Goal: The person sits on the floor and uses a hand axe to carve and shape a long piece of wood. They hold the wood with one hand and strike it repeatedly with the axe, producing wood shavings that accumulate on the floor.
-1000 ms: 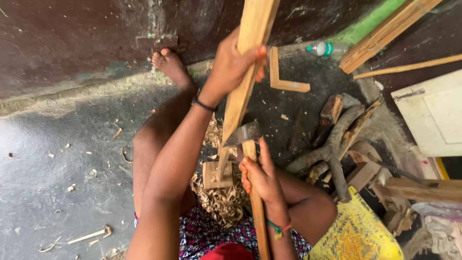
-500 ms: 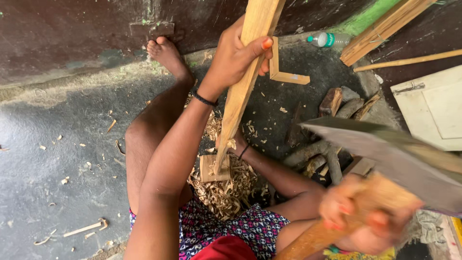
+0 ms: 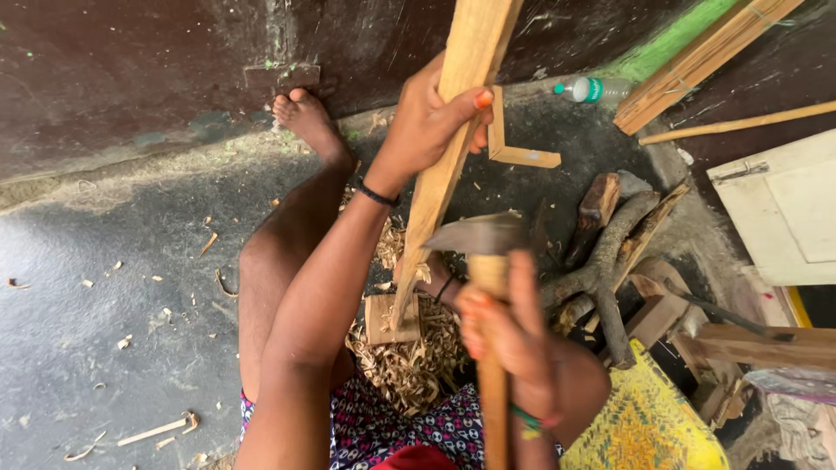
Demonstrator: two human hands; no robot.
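Head-camera view, looking down on our lap as we sit on a dark floor [image 3: 104, 261]: our left hand [image 3: 427, 122] wraps its fingers tightly around a long pale wooden plank [image 3: 453, 113], held slanted with its lower end on a small wooden block [image 3: 387, 318] amid wood shavings [image 3: 409, 365]. Our right hand [image 3: 509, 344] clasps the wooden handle of an adze-like axe [image 3: 482, 252], its metal head just beside the plank's lower half.

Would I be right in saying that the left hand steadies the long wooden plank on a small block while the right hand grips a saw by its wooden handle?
Not quite: the head view shows the right hand gripping an adze-like chopping tool with a flat metal head, not a saw. The rest holds: the left hand steadies the long wooden plank, its lower end on the small block.
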